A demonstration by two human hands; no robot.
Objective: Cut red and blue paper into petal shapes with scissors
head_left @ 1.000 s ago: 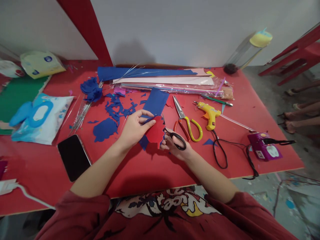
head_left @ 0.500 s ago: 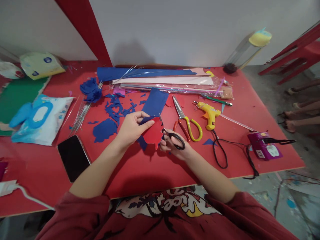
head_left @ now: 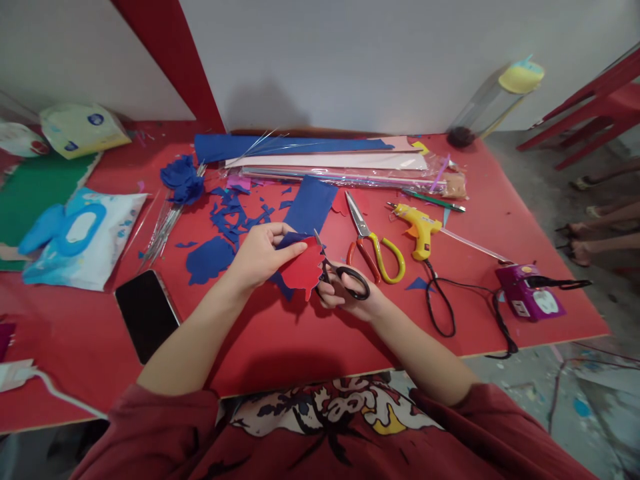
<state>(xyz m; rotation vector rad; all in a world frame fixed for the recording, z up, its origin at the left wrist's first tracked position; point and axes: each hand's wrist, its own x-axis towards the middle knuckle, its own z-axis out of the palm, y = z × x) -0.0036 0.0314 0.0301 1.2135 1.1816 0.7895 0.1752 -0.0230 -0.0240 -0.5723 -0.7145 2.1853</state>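
Note:
My left hand [head_left: 265, 257] pinches a red petal-shaped template [head_left: 301, 267] with a wavy edge, laid over a piece of dark blue sheet [head_left: 293, 237]. In my right hand [head_left: 350, 293] is a pair of black-handled scissors [head_left: 356, 283], fingers through the loops. Its blades point up and away along the right edge of the template and sheet. How far the blades are apart is hard to make out. Just beyond my hands lies a blue rectangular strip [head_left: 311, 203]. A cut blue petal shape [head_left: 210, 259] rests left of my left hand, near several blue scraps [head_left: 230, 217].
Red-and-yellow-handled scissors [head_left: 383, 257] and a yellow glue gun [head_left: 420, 230] lie to the right, its cord near a purple box [head_left: 530, 293]. On the left are a phone [head_left: 147, 317], a wipes pack [head_left: 85, 240] and blue flowers on wire stems [head_left: 183, 180]. Rolled sheets [head_left: 300, 147] line the back.
The red template and blue sheet have shifted slightly left and tilted in my left hand. The scissors' blades have moved a little left along the edge.

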